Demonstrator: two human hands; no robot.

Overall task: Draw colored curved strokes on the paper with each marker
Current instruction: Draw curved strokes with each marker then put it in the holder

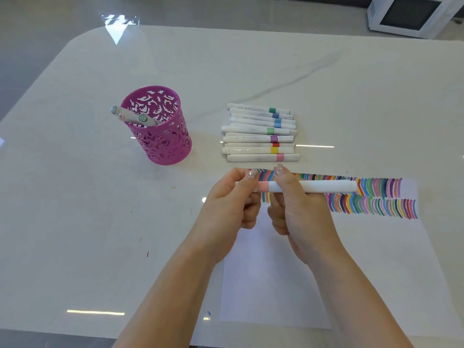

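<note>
Spanning the whole field, a white veined tabletop (100, 222) lies under both hands. A sheet of white paper (276, 285) lies directly beneath the grip and runs from it toward the viewer and to the right. Two rows of many-coloured curved strokes (376, 199) cross the sheet's far edge, passing behind the grip and continuing well to its right. A white appliance with a dark window (411, 15) stands off the table, far beyond the grip and to the right. A magenta cut-out pen cup (163, 146) stands upright beyond the grip and to its left, well apart from it; three capped markers (130, 115) lean against its left rim. A pile of white markers (258, 133) with coloured bands lies side by side just beyond the grip, lengthwise left to right.

The left hand (226, 209) has its fingers curled round the left end of a white marker (326, 186). The right hand (298, 209) is wrapped round the barrel just beside it. The marker is held level above the paper's far edge. Its pale pink band shows between the two hands, and its long white barrel juts rightward from the grip. Whether the cap has parted from the barrel cannot be told.
</note>
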